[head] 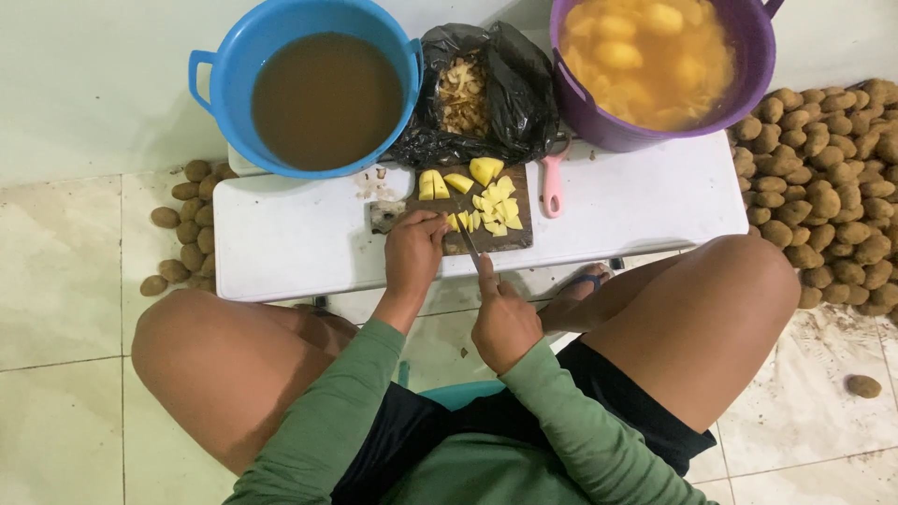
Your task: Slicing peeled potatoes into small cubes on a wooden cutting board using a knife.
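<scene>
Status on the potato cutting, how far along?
Done: the purple tub holds many peeled potatoes in water, and peelings fill the black bag. In hand: the left hand steadies a potato on the cutting board while the right hand works the knife beside yellow chunks. Left: large unpeeled piles on the floor.

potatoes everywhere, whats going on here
A seated person is cutting peeled potato on a small dark cutting board set on a low white table. The right hand holds a knife; the left hand steadies a piece at the blade. Yellow potato chunks lie on the board. Behind are a blue tub of brown water, a black bag of peelings and a purple tub of peeled potatoes in water. Unpeeled potatoes lie heaped on the floor.
</scene>
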